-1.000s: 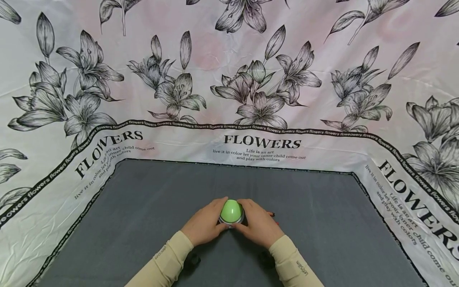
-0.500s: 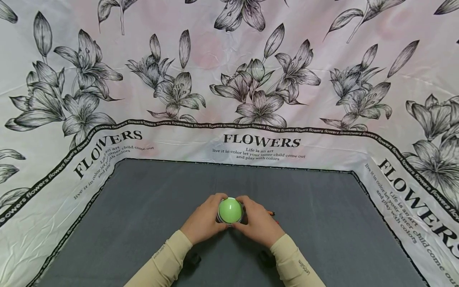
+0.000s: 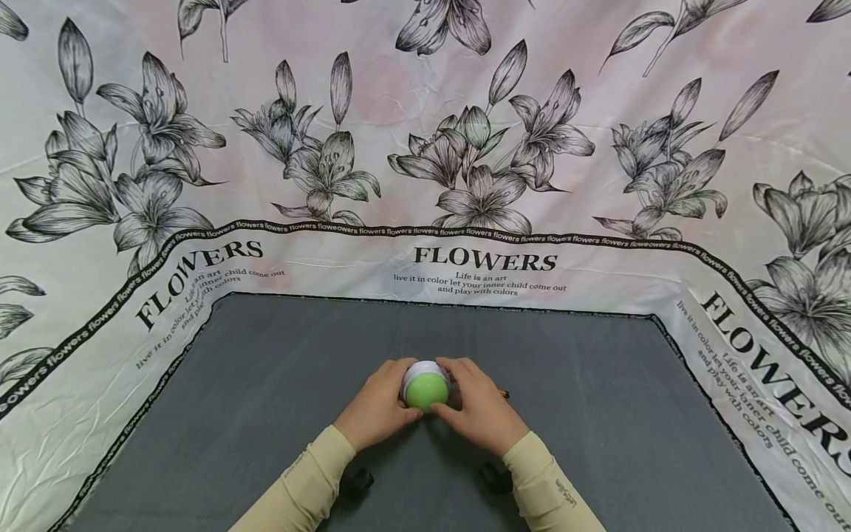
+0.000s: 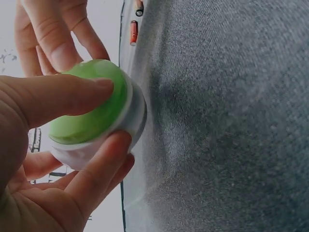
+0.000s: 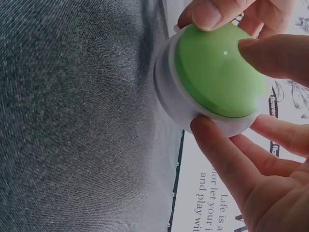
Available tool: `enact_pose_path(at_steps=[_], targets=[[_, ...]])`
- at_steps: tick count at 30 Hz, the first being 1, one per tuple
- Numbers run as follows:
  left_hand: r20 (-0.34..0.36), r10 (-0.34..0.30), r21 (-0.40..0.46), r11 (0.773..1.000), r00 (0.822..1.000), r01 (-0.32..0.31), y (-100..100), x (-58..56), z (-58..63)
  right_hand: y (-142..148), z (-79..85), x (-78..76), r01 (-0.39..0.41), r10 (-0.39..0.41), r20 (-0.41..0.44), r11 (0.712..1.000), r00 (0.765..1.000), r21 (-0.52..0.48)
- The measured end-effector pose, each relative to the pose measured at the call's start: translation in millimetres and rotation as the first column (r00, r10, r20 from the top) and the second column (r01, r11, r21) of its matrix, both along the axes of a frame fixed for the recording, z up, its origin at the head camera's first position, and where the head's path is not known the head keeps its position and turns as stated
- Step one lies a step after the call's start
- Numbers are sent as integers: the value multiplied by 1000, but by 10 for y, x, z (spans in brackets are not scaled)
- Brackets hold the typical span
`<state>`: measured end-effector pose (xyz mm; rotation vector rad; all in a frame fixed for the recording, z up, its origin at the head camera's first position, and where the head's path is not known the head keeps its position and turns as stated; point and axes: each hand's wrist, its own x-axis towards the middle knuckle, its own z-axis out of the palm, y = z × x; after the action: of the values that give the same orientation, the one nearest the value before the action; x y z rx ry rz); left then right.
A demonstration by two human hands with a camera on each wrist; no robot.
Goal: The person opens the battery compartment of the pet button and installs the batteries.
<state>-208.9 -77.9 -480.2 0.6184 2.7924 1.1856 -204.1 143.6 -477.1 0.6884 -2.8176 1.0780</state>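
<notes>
Over the grey cloth (image 3: 585, 384), between both hands, we see the dome (image 3: 428, 393), green on a white base (image 5: 169, 82), tilted with its green side toward us. The left hand (image 3: 379, 405) and right hand (image 3: 484, 411) both grip it, thumbs on the green; fingers cover much of the base, and we cannot see its underside. Two batteries (image 4: 133, 33) show in the left wrist view, one cut off at the top. Near the wrists, two dark lumps (image 3: 357, 482) we cannot make out.
</notes>
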Motion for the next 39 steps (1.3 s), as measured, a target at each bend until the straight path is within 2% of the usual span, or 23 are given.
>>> enact_pose_path(at_steps=[8,15,22,30,36,39], targets=[[-15,-9,1,1000,1000,9,-1,-1,14,-11,4,-13,-7,9,25,997,1000,-78],[27,-1,-10,1000,1000,1,-14,0,-12,-38,5,-5,8,-7,37,1000,999,-28],[84,-19,-10,1000,996,20,-16,-12,-47,-38,-8,-10,-43,43,33,999,999,18],[88,-86,-23,996,992,88,-41,-12,-45,-30,-13,-17,-96,94,26,991,995,91],[83,-148,-47,987,985,153,-69,-24,-49,-7,24,15,-144,137,73,983,988,112],[68,-188,-60,980,980,192,-80,-28,-49,-7,45,27,-139,136,31,982,990,129]])
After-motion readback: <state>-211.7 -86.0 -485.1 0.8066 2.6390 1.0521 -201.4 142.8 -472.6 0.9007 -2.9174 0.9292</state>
